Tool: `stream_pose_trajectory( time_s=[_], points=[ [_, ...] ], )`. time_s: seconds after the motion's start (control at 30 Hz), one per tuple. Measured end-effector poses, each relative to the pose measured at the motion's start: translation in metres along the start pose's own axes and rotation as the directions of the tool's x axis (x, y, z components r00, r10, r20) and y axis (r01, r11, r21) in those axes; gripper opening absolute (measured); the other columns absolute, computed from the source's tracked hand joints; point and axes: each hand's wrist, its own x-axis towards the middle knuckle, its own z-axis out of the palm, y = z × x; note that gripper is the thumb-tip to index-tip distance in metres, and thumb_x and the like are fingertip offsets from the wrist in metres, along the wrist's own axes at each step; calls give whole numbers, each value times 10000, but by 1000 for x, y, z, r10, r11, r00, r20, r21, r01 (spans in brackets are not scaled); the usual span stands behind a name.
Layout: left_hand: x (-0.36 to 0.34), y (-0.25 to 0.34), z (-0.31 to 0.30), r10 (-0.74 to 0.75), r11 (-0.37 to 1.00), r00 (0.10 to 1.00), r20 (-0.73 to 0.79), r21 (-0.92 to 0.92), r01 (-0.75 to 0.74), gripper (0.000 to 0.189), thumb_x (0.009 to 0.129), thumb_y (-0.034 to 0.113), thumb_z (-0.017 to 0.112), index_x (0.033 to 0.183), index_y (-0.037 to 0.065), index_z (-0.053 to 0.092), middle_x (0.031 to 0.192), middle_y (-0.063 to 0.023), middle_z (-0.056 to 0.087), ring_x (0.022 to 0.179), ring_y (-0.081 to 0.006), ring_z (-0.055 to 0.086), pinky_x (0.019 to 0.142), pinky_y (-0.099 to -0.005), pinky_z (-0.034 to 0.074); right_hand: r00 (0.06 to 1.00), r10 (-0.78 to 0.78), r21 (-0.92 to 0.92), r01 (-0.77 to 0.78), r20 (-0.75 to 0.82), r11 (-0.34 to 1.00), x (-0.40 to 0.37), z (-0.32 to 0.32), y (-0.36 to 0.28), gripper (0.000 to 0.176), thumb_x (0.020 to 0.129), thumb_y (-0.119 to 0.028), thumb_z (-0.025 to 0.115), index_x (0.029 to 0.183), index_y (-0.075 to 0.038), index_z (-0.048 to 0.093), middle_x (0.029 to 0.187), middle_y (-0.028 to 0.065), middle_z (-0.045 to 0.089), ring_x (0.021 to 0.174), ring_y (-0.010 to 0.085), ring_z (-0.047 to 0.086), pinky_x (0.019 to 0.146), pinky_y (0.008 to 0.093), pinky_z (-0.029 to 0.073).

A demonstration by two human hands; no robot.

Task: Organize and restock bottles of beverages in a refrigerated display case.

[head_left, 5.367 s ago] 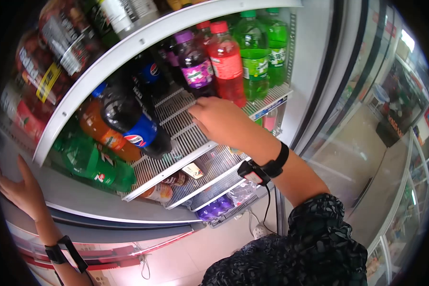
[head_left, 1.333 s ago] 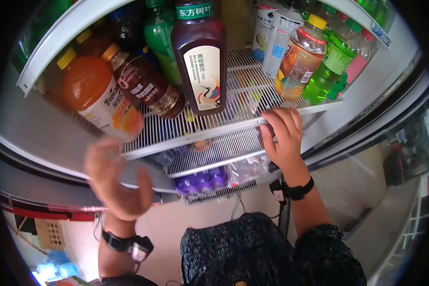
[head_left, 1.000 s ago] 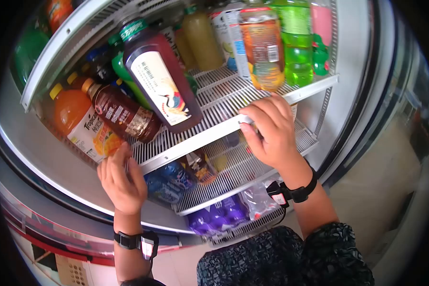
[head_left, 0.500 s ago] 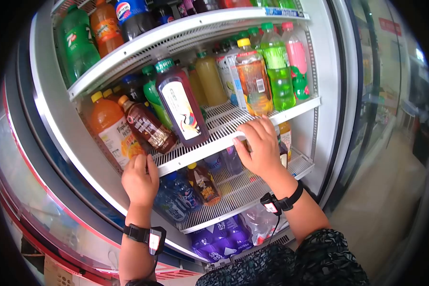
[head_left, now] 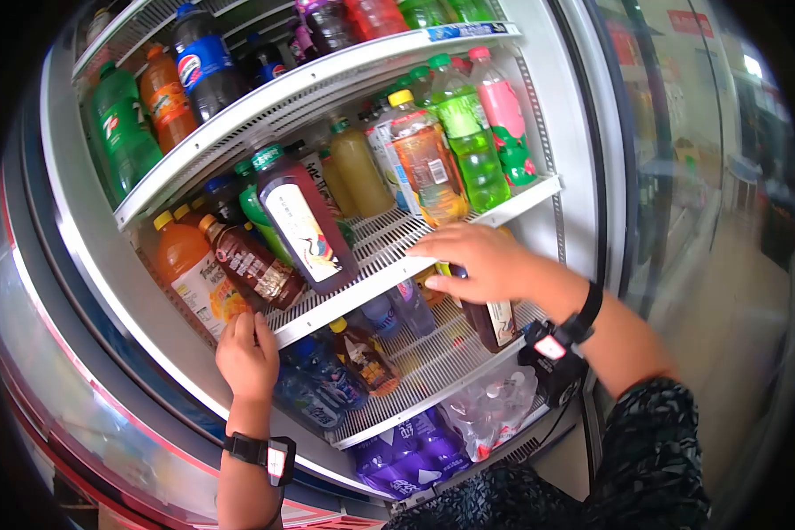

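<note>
My left hand [head_left: 248, 355] is closed over the left front corner of the middle wire shelf [head_left: 375, 287]. My right hand [head_left: 473, 259] holds the same shelf's front lip farther right, fingers above it and thumb below. Between the hands, a dark purple juice bottle [head_left: 305, 221] with a white label stands on the shelf. Beside it a brown drink bottle [head_left: 252, 262] leans, and an orange juice bottle [head_left: 199, 269] stands nearest my left hand. Past my right fingers are an amber tea bottle [head_left: 428, 163] with a yellow cap and a green soda bottle [head_left: 473, 146].
The upper shelf [head_left: 318, 79] carries soda bottles, among them a Pepsi bottle [head_left: 201, 66]. Under my hands, the lower shelf [head_left: 424, 402] holds several bottles. Purple shrink-wrapped packs [head_left: 411, 450] sit at the bottom. A glass door [head_left: 671, 221] stands at the right.
My right hand has shifted slightly left along the shelf lip and turned flatter, its elbow swung outward. The left hand keeps its place at the corner. The view has shifted a little.
</note>
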Motion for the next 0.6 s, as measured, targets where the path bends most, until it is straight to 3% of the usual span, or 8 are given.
stream_pose_trajectory(
  time_s=[0.03,0.1,0.27,0.33,0.37,0.43,0.57,0.6],
  points=[
    [-1,-1,2,11,1000,1000,11,-5,-11,212,906,105,589,729,20,511,722,-176,568,672,-397,570,601,-478,455,998,-60,95,57,32,994,4,-4,12,418,886,-276,684,1202,-6,642,1164,186,669,1091,351,626,958,425,483],
    [-2,-3,5,20,1000,999,-27,4,-20,215,913,104,583,730,19,511,724,-178,570,670,-400,566,603,-480,453,980,68,229,-111,188,967,7,-16,15,423,893,-287,686,1209,-10,646,1143,197,679,1048,352,648,931,412,497],
    [-2,-4,4,5,1000,1000,-4,28,-5,211,914,97,576,729,19,512,725,-178,572,669,-401,565,599,-481,452,971,142,246,-187,191,951,5,-9,6,363,918,-248,671,1208,-31,647,1123,163,678,1055,320,643,918,399,499],
    [-1,-3,3,32,999,999,-10,7,-32,209,912,96,574,727,22,513,724,-178,571,671,-397,569,596,-480,455,995,101,172,-95,-25,981,3,0,2,339,923,-282,664,1146,-27,676,1036,155,704,990,326,667,866,391,515],
    [-1,-2,3,23,1000,1000,-10,18,-23,209,912,96,574,727,22,513,724,-178,571,671,-397,569,596,-480,455,996,91,179,-86,-20,980,3,3,-1,339,923,-282,664,1146,-27,676,1036,155,704,990,326,667,866,391,515],
    [1,1,2,30,1000,999,-34,8,-30,208,905,102,580,722,29,512,721,-173,571,671,-393,572,597,-481,458,956,286,108,-278,-68,955,11,1,-16,343,925,-323,654,1089,-25,696,964,152,719,915,337,687,807,390,530],
    [1,1,2,13,999,1000,-23,40,-12,206,885,122,596,717,49,504,712,-151,570,681,-373,584,601,-469,470,909,411,-108,-416,-64,903,52,1,-40,425,902,-409,647,972,7,700,856,223,697,862,387,681,759,448,527],
    [1,1,1,-2,999,999,-33,43,3,206,885,122,596,717,49,504,712,-151,570,681,-373,584,601,-469,470,918,366,17,-368,-153,930,61,14,-39,552,879,-415,675,1164,53,613,970,273,684,947,411,668,809,462,529]
  ],
)
